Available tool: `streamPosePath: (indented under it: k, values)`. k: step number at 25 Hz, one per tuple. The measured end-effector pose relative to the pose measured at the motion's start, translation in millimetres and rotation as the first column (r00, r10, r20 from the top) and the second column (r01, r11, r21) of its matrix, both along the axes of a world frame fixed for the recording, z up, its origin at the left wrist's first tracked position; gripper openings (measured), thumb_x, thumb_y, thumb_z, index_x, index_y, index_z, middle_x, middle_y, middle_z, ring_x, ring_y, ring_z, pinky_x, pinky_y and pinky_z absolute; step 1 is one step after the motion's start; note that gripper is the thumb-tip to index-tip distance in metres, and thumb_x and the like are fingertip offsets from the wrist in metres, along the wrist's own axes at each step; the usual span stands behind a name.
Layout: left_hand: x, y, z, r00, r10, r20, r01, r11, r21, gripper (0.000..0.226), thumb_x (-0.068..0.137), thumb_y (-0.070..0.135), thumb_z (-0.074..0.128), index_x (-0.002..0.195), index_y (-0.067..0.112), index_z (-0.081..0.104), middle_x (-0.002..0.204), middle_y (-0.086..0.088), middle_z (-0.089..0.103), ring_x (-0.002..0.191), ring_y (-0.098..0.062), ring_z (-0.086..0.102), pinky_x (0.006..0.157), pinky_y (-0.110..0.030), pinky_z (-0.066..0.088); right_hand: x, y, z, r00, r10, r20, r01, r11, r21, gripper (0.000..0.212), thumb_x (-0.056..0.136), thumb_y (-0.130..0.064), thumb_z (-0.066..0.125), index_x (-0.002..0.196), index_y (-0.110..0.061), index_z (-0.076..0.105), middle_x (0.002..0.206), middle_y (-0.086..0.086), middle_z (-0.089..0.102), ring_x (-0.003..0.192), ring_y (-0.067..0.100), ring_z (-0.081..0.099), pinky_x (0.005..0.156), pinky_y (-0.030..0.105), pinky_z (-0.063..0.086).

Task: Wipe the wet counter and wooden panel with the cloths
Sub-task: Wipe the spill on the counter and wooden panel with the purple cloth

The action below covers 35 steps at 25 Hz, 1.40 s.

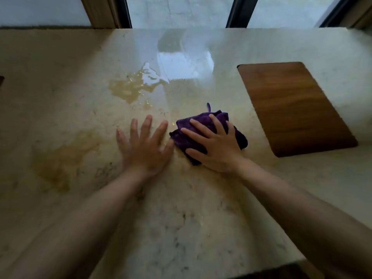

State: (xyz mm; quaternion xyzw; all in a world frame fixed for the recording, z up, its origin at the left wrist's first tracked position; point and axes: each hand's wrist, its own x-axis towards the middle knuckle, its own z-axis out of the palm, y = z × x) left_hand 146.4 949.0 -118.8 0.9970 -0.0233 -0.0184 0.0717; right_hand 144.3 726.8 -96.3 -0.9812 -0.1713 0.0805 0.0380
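A crumpled purple cloth [221, 119] lies on the pale marble counter [181, 218] near its middle. My right hand [213, 143] presses flat on top of the cloth with fingers spread. My left hand [145, 143] rests flat on the bare counter just left of the cloth, fingers apart, holding nothing. A puddle of water [132, 87] spreads beyond my left hand, and a darker wet patch [62, 158] marks the counter at the left. A brown wooden panel [293, 107] lies on the counter to the right of the cloth.
A window with dark frames [239, 13] runs along the back of the counter. A white wall [40, 11] stands at the back left. The counter's front edge [261, 270] drops off at the lower right.
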Motion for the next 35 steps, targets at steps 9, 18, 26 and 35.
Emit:
streamPosePath:
  k: [9, 18, 26, 35]
  values:
    - [-7, 4, 7, 0.999, -0.031, -0.043, 0.029, 0.999, -0.044, 0.068, 0.087, 0.073, 0.016, 0.151, 0.05, 0.018, 0.167, 0.003, 0.01, 0.153, -0.034, 0.003, 0.114, -0.072, 0.0, -246, -18, 8, 0.988, -0.149, -0.034, 0.147, 0.988, -0.041, 0.063, 0.093, -0.073, 0.027, 0.151, -0.054, 0.014, 0.164, -0.017, 0.015, 0.153, 0.03, 0.005, 0.114, 0.066, 0.015]
    - [-7, 1, 5, 0.999, -0.025, -0.045, 0.024, 0.999, -0.022, 0.067, 0.088, 0.07, 0.018, 0.151, 0.049, 0.018, 0.167, 0.003, 0.01, 0.153, -0.035, 0.002, 0.114, -0.072, -0.001, -289, 66, -4, 0.778, -0.628, -0.004, 0.627, 0.776, 0.065, 0.053, 0.097, -0.06, 0.029, 0.148, -0.046, 0.037, 0.157, -0.009, 0.036, 0.142, 0.04, 0.033, 0.107, 0.067, 0.021]
    - [-6, 4, 5, 1.0, -0.026, -0.01, 0.025, 0.995, -0.094, 0.059, 0.093, 0.054, 0.02, 0.15, 0.042, 0.028, 0.164, -0.001, 0.023, 0.152, -0.033, 0.013, 0.116, -0.069, 0.004, -160, 106, -10, 0.801, -0.599, -0.001, 0.598, 0.8, 0.052, 0.058, 0.097, -0.061, 0.023, 0.153, -0.049, 0.017, 0.163, -0.012, 0.021, 0.15, 0.04, 0.012, 0.108, 0.075, 0.01]
    - [-6, 4, 5, 0.995, 0.037, 0.097, -0.03, 0.997, -0.071, 0.053, 0.094, 0.034, 0.037, 0.145, 0.024, 0.048, 0.155, -0.007, 0.043, 0.145, -0.031, 0.037, 0.113, -0.065, 0.024, 122, 74, -6, 0.853, -0.52, -0.049, 0.522, 0.849, 0.078, 0.057, 0.098, -0.062, 0.013, 0.153, -0.052, 0.003, 0.166, -0.014, -0.001, 0.149, 0.038, -0.013, 0.108, 0.076, -0.007]
